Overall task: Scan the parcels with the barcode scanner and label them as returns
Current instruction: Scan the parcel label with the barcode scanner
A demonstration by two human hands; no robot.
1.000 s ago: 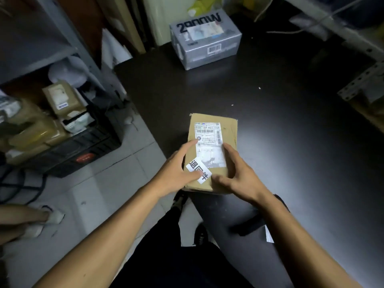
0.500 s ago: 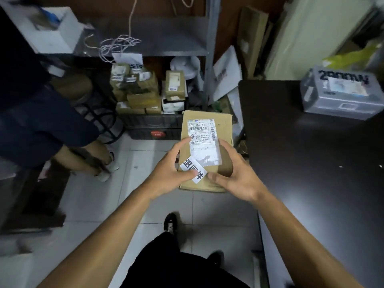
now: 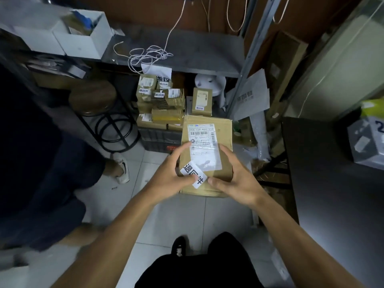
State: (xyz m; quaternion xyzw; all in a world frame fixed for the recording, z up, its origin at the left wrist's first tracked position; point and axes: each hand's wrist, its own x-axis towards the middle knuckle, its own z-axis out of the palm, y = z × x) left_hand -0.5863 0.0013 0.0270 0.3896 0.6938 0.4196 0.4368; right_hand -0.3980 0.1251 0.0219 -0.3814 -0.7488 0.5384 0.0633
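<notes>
I hold a brown cardboard parcel (image 3: 225, 132) in the air above the tiled floor, left of the dark table. It carries a white shipping label with barcodes (image 3: 202, 140) and a white return sticker with black characters (image 3: 193, 174) near its front edge. My left hand (image 3: 169, 177) grips its left side, thumb on the sticker. My right hand (image 3: 236, 175) grips its right side. No barcode scanner is in view.
A black crate (image 3: 158, 140) under a metal shelf (image 3: 199, 53) holds several stickered brown parcels (image 3: 160, 100). The dark table (image 3: 336, 183) with a grey box (image 3: 367, 142) stands at the right. Another person's legs (image 3: 62, 175) and a stool (image 3: 93, 98) are at the left.
The parcel has been lifted off the table and carried left toward the crate of parcels. The view has swung left with it. Both hands keep the same grip.
</notes>
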